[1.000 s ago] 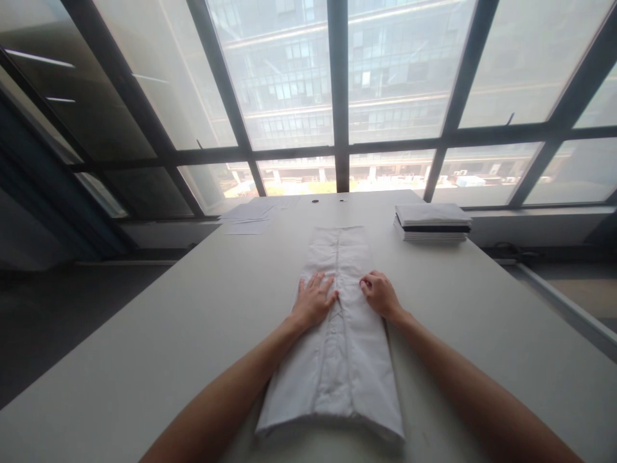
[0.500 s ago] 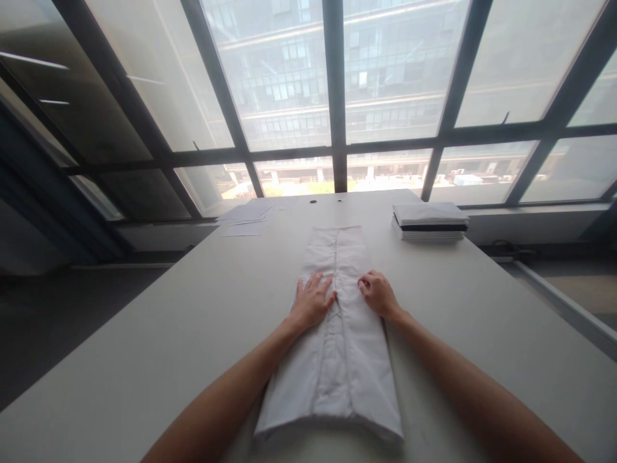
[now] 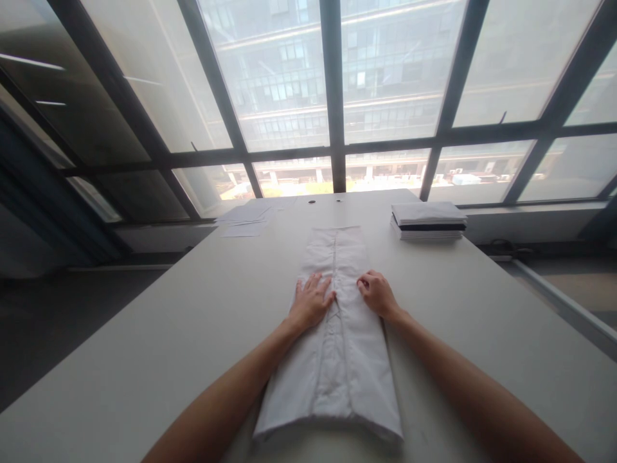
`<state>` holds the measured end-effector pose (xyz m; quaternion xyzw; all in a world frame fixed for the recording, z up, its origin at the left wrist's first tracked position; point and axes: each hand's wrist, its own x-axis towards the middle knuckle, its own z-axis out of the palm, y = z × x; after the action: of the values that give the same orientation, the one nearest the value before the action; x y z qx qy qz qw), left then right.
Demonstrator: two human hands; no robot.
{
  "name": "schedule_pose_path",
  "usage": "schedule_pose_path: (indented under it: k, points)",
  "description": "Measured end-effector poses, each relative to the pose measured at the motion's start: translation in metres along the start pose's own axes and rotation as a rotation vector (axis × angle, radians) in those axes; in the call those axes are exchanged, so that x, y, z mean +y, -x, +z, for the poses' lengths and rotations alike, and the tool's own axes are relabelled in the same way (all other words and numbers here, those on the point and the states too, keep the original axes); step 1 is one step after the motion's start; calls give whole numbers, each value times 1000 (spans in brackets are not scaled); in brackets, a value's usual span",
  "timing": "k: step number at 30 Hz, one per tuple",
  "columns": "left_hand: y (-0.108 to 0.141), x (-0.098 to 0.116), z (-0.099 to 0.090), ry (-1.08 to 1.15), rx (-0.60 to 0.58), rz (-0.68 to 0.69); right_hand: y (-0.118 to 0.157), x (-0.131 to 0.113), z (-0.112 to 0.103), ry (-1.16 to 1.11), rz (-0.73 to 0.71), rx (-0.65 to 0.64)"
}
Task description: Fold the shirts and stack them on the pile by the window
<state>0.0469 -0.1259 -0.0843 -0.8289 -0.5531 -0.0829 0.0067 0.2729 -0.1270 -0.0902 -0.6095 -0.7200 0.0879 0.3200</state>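
A long folded white cloth lies flat on the white table, with a seam running down its middle. On the cloth's left half, my left hand rests with its fingers spread, the thumb beside the seam. My right hand is at the cloth's right edge with its fingers curled together; whether they pinch any fabric is too small to tell.
A stack of folded white cloths with a dark layer stands at the table's far right. Thin white sheets lie at the far left. Large framed windows rise behind the table.
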Motion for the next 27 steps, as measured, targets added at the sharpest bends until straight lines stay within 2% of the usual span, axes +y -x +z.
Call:
schedule_pose_path:
  k: [27]
  points:
    - [0,0,0,-1,-1,-2,1,-2,-2,18,8,-5]
